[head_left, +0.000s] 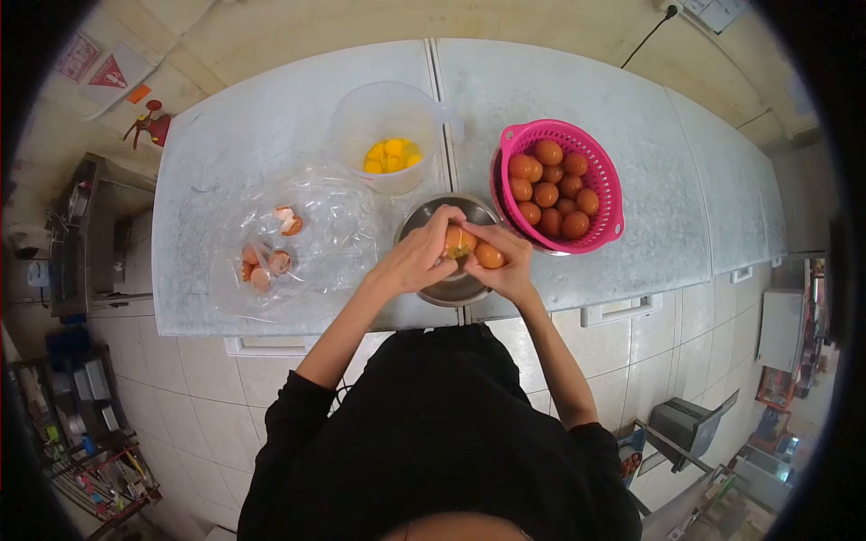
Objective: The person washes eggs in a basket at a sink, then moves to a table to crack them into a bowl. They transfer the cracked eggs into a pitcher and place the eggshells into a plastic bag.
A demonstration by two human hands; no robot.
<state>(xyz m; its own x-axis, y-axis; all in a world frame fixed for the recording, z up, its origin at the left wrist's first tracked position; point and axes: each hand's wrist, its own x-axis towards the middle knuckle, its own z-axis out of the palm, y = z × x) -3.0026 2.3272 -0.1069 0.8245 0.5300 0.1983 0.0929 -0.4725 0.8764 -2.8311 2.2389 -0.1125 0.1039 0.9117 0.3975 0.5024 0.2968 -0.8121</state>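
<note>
Over a round metal bowl (453,293) I hold a brown egg cracked apart, with wet egg showing between its two shell parts. My left hand (419,257) is closed on the left shell part (459,240). The fingers of my right hand (511,266) grip the right shell part (489,256). Behind the bowl stands a clear plastic jug (383,104) with several yolks (392,156) in its bottom. Left of my hands, broken eggshells (262,266) lie on a crumpled clear plastic bag (334,243).
A pink perforated basket (613,189) full of brown eggs (547,194) stands to the right, close to the bowl. Everything rests on a pale grey worktop (658,207) with a seam behind the bowl. My body is against its front edge; a wall runs along the back.
</note>
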